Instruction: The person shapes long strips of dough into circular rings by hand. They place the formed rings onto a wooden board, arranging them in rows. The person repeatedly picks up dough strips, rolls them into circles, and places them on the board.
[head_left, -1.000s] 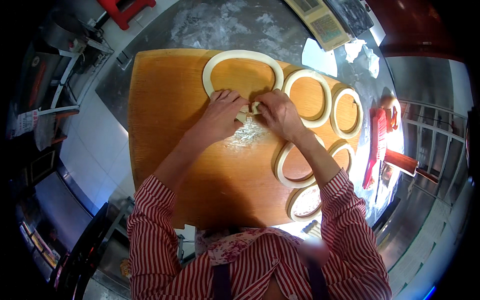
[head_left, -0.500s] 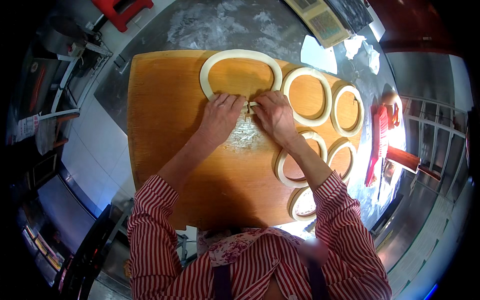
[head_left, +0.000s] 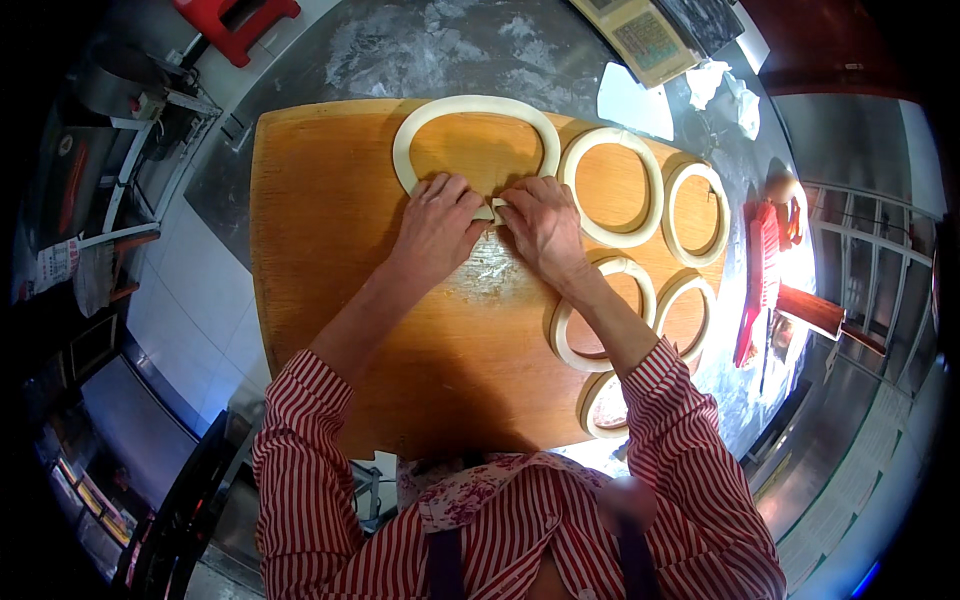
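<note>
A long rope of pale dough curves into a wide loop on the wooden board, its two ends close together on the near side with a small gap between them. My left hand is closed on the left end, fingers wrapped over it. The right end is pinched in my right hand, its tip poking out past the thumb. Several joined dough rings lie to the right, the nearest being a large ring just beside my right hand. My right forearm partly covers a lower ring.
The board rests on a dark, flour-dusted table. A white scraper-like sheet and a box are at the back right. A rolling pin lies at the right near a red striped cloth. A red stool stands far left.
The dough ends have been turned or lifted slightly, and the tips now show differently between my fingers. Both hands stay in nearly the same place; the view has shifted a little.
</note>
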